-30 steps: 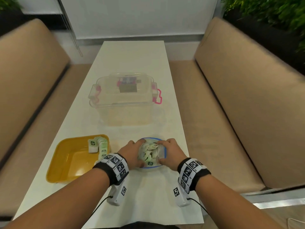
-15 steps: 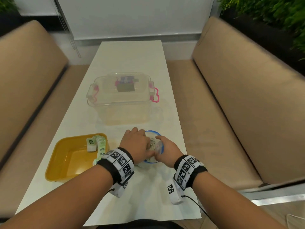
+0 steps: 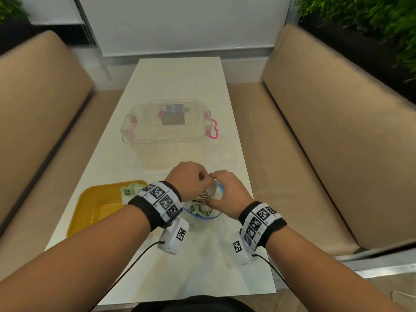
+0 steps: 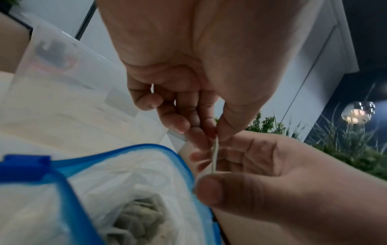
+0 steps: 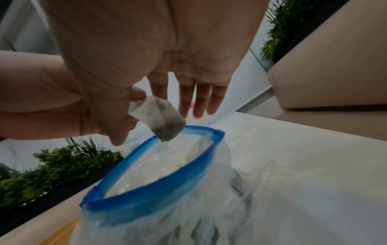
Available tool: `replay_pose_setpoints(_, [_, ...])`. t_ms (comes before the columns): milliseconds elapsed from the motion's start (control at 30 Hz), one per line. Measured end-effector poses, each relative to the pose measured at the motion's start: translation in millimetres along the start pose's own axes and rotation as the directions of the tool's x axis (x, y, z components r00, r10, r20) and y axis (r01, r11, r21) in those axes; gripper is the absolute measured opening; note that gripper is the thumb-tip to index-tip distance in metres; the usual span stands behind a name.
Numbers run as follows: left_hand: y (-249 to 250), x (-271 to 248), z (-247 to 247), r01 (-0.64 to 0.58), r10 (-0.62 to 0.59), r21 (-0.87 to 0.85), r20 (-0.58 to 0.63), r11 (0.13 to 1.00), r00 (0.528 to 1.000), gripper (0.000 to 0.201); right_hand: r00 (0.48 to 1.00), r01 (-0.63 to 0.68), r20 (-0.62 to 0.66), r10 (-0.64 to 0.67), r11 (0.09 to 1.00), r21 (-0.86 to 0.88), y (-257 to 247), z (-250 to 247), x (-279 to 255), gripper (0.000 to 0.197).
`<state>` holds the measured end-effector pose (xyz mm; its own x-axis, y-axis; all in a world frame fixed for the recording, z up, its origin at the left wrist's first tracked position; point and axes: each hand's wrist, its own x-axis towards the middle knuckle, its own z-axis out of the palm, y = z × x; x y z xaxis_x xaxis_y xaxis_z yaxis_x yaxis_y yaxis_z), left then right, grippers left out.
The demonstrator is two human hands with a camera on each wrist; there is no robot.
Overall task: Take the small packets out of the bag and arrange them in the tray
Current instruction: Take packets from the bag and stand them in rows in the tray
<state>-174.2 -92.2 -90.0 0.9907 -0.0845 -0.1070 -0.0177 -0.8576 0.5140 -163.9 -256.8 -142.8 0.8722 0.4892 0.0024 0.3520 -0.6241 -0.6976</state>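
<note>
Packet lifted over the open bag

Left hand [image 4: 188, 69] pinches one packet [image 5: 159, 119] hanging above the bag [image 5: 159, 180] of packets; right hand [image 3: 227, 192], fingers relaxed, beside it. Yellow tray [image 3: 96, 206] holds a packet row [image 3: 132, 190].

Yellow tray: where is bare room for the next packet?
The yellow plastic tray is bare across its floor; small green-and-white packets crowd only its far right corner. The left forearm overhangs its right rim.

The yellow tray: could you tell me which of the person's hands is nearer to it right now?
Left. The left hand is above the bag, on the side facing the yellow tray. The right hand is on the bag's far side from the tray.
</note>
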Motion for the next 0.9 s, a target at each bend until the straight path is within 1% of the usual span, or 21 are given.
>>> replay_pose_setpoints(67, [3, 1, -1, -0.015, 0.013, -0.054, -0.039, 0.998, 0.999, 0.017, 1.000, 0.022, -0.005, -0.022, 0.998, 0.056, -7, -1, 1, 0.042])
replay_pose_setpoints(133, [3, 3, 0, -0.029, 0.027, -0.038, -0.040, 0.999, 0.999, 0.022, 1.000, -0.017, -0.006, 0.017, 0.994, 0.112, -9, -2, 1, 0.030])
replay_pose_setpoints(200, [-1, 3, 3, -0.016, 0.016, 0.003, -0.004, 1.000, 1.000, 0.039, 0.998, -0.070, 0.017, 0.068, 0.989, 0.131, -8, -1, 1, 0.021])
replay_pose_setpoints(233, [-3, 3, 5, -0.003, 0.002, 0.038, 0.020, 0.999, 1.000, 0.048, 0.995, -0.097, 0.032, 0.093, 0.987, 0.130, -7, 0, 1, 0.019])
replay_pose_setpoints(267, [-7, 2, 7, 0.001, -0.007, 0.106, 0.055, 0.994, 0.998, 0.054, 0.991, -0.128, 0.047, 0.123, 0.984, 0.125, -5, 2, 1, 0.020])
replay_pose_setpoints(300, [-10, 1, 10, -0.009, -0.014, 0.205, 0.107, 0.979, 0.994, 0.053, 0.987, -0.156, 0.060, 0.150, 0.981, 0.115, -3, 3, 1, 0.022])
replay_pose_setpoints(367, [-18, 0, 15, -0.045, -0.041, 0.382, 0.215, 0.923, 0.976, 0.033, 0.979, -0.188, 0.094, 0.181, 0.980, 0.068, 0, 7, 0, 0.022])
replay_pose_setpoints(400, [-22, 0, 17, -0.056, -0.064, 0.437, 0.255, 0.898, 0.965, 0.024, 0.976, -0.191, 0.117, 0.186, 0.981, 0.030, 2, 9, -1, 0.023])
replay_pose_setpoints(433, [-26, -1, 20, -0.064, -0.089, 0.483, 0.287, 0.873, 0.954, 0.021, 0.972, -0.185, 0.142, 0.186, 0.983, -0.018, 3, 11, -1, 0.024])
replay_pose_setpoints(500, [-36, -3, 26, -0.088, -0.117, 0.557, 0.321, 0.826, 0.940, 0.022, 0.964, -0.162, 0.192, 0.184, 0.979, -0.125, 6, 17, -3, 0.029])
replay_pose_setpoints(567, [-42, -5, 33, -0.091, -0.129, 0.590, 0.320, 0.802, 0.938, 0.027, 0.955, -0.156, 0.220, 0.198, 0.968, -0.196, 6, 23, -4, 0.037])
replay_pose_setpoints(633, [-46, -5, 37, -0.063, -0.138, 0.586, 0.293, 0.808, 0.946, 0.032, 0.952, -0.163, 0.218, 0.214, 0.960, -0.230, 6, 26, -4, 0.042])
replay_pose_setpoints(733, [-48, -5, 39, -0.032, -0.151, 0.581, 0.264, 0.814, 0.952, 0.038, 0.949, -0.173, 0.215, 0.231, 0.950, -0.259, 2, 27, -1, 0.045])
replay_pose_setpoints(800, [-47, -7, 38, -0.023, -0.150, 0.593, 0.241, 0.805, 0.959, 0.036, 0.950, -0.169, 0.213, 0.228, 0.950, -0.262, 0, 25, 2, 0.046])
replay_pose_setpoints(900, [-45, -10, 37, -0.011, -0.137, 0.616, 0.192, 0.788, 0.972, 0.031, 0.963, -0.132, 0.196, 0.183, 0.959, -0.251, -5, 24, 6, 0.047])
